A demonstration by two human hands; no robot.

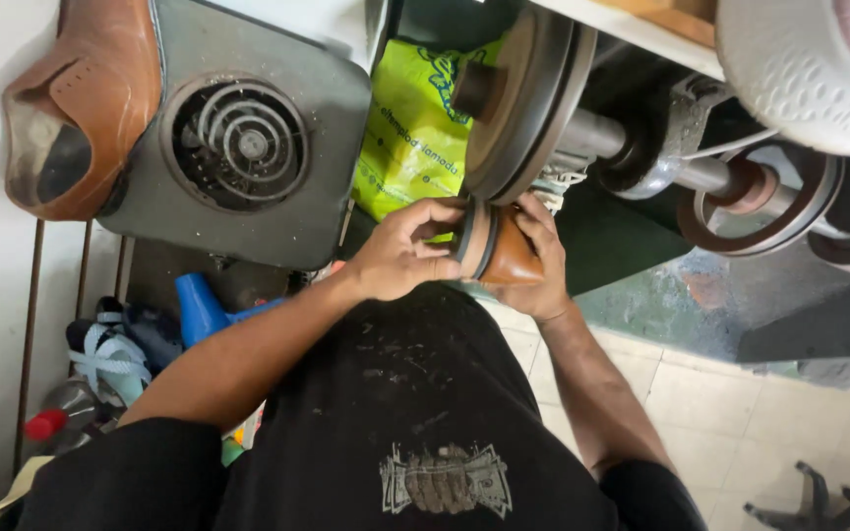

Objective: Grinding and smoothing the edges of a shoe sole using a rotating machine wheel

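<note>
Head view: both my hands are on a brown leather shoe (509, 258), held up against the lower rim of the big grinding wheel (523, 98) at centre frame. The shoe sits between my palms, dark sole edge toward the wheel.

Grip: left hand (400, 251) is clenched over the sole side, fingers curled on the heel layers. Right hand (543, 265) wraps the leather upper from the right and far side, thumb on top. Both are closed on the shoe, nothing free.

Handling, my read: light, one hand could carry it. The sole and heel stack look stiff, a good place to brace. The upper is softer and would give if squeezed, and smooth leather probably slips a bit, so I keep pressure on the sole edge and only steady it by the upper. Fingertips sit very near the wheel rim.

Surroundings: the wheel runs on a steel shaft (632, 147) going right to a smaller ringed wheel (764, 202). A grey vented housing (238, 138) is far left, with another tan shoe (76, 108) beside it. A green plastic bag (410, 128) hangs behind the wheel. A white sole (809, 69) is top right. Blue tool (199, 307) and bottles low left. Tiled floor (720, 413) near right, dusty.
</note>
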